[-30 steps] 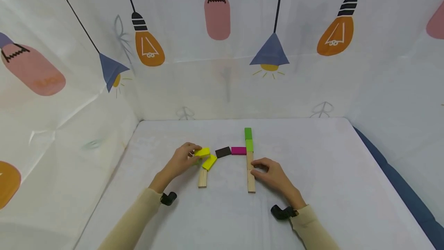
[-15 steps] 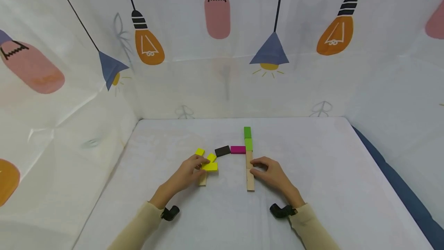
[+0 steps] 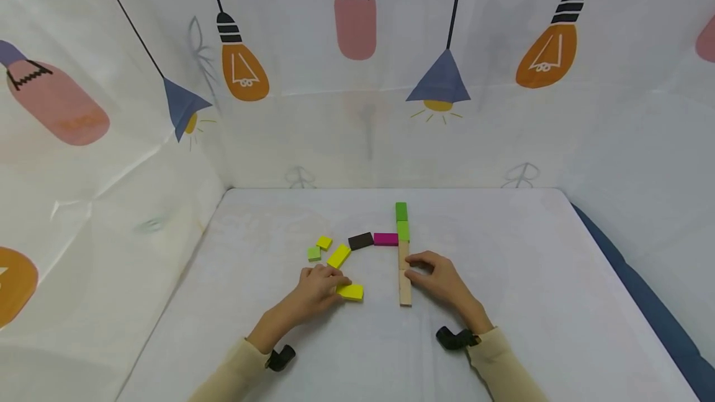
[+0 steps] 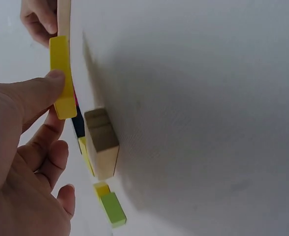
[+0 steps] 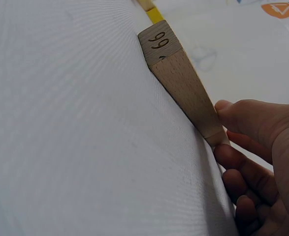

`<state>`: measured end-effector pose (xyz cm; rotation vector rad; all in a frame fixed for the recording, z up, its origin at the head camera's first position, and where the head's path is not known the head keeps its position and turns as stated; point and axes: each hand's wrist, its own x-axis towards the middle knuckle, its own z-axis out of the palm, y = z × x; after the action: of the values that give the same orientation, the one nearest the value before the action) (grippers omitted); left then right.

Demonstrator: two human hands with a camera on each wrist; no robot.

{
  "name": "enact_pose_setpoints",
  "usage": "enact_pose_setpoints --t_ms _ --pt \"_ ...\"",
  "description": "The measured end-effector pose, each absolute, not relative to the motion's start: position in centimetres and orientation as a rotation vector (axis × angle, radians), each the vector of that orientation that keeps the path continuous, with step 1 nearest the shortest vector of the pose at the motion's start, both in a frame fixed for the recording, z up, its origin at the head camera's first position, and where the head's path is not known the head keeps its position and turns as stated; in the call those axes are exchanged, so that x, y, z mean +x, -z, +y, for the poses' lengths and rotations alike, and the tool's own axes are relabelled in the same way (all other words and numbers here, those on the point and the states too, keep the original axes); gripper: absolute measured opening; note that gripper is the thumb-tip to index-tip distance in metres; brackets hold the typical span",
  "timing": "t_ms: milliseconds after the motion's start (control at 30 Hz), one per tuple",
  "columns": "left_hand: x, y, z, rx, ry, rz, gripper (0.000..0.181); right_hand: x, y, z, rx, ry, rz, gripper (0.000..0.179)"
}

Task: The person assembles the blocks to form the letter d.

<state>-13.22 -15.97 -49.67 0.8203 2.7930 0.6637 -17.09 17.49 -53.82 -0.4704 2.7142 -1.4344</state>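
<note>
My left hand (image 3: 318,290) pinches a yellow block (image 3: 350,292) between thumb and fingers, held above the table in the left wrist view. Under that hand stands a plain wooden block (image 4: 103,142), hidden from the head view. My right hand (image 3: 441,278) rests with thumb and forefinger at the right side of a column of wooden blocks (image 3: 404,290); the other fingers are loosely bent. Light green (image 3: 403,231) and darker green (image 3: 401,211) blocks extend the column away from me. A magenta block (image 3: 385,239), a black block (image 3: 360,241) and a slanted yellow block (image 3: 338,256) curve leftward from it.
A small yellow block (image 3: 324,242) and a light green block (image 3: 314,254) lie left of the curve. The white table (image 3: 480,222) ends at a back wall sheet (image 3: 301,135) printed with lamps.
My left hand has carried the yellow block toward me and slightly right, past the slanted yellow block, uncovering the small yellow and light green blocks. My right hand has stayed in place.
</note>
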Motion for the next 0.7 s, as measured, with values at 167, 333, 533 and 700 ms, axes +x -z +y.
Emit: enact_pose_setpoints --t_ms 167,333,533,700 --pt "-12.7 50.4 -15.5 0.856 -0.583 2.798 0.028 -17.1 53.7 17.6 -0.467 1.442 2.711 0.030" --pt "-12.3 50.7 -15.6 0.878 -0.593 2.827 0.028 -17.1 53.8 17.4 -0.471 1.438 2.709 0.030" --pt "-11.8 50.6 -15.2 0.835 -0.634 2.850 0.029 -17.2 53.8 17.3 -0.481 1.428 2.710 0.031" --pt "-11.3 50.7 -14.0 0.811 -0.699 2.911 0.033 -17.3 53.9 17.3 -0.473 1.433 2.716 0.031"
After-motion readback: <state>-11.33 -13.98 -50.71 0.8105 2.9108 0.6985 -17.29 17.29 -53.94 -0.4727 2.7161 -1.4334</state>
